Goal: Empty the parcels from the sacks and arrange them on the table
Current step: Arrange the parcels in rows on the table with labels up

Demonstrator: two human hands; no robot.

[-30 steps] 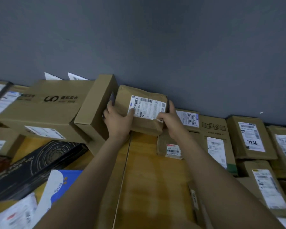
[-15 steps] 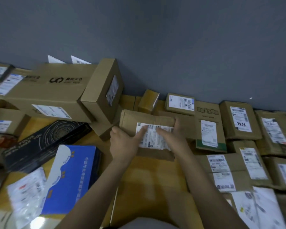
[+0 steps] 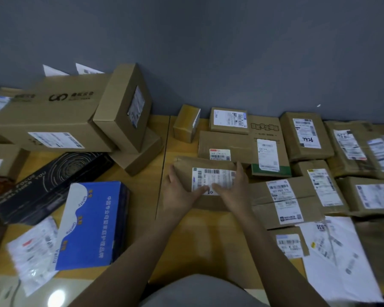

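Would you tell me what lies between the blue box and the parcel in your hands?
Only bare wooden table, crossed by a seam, separates the blue box from the parcel, as the head view shows.

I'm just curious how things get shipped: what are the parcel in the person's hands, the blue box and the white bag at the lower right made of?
The held parcel: seemingly brown kraft paper or cardboard, matte, with creased edges and a white paper label. The blue box: printed cardboard, slightly glossy, crisp edges. The white bag: probably thin plastic film; it lies flat and wrinkled.
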